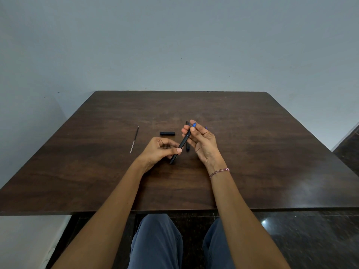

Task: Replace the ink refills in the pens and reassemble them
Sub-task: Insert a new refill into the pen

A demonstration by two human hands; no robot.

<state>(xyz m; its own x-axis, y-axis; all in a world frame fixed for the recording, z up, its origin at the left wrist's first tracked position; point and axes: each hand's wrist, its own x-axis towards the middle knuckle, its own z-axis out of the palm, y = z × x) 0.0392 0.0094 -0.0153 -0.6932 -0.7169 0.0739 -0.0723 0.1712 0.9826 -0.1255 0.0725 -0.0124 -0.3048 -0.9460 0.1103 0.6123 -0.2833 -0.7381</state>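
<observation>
A black pen barrel (181, 145) slants above the brown table (252, 152). My left hand (161, 150) grips its lower half. My right hand (202, 140) pinches its upper end, where the blue tip of a refill (194, 124) sticks out. Behind the barrel a second black pen (187, 147) lies on the table, mostly hidden by my right hand. A black pen cap (167, 133) lies just left of it. A thin loose refill (134, 139) lies further left. Something small and blue (206, 127) shows behind my right hand.
The table fills the middle of the view, against a plain grey wall. Its front edge runs just above my knees (155, 239). A dark glossy floor (310, 239) shows at the right.
</observation>
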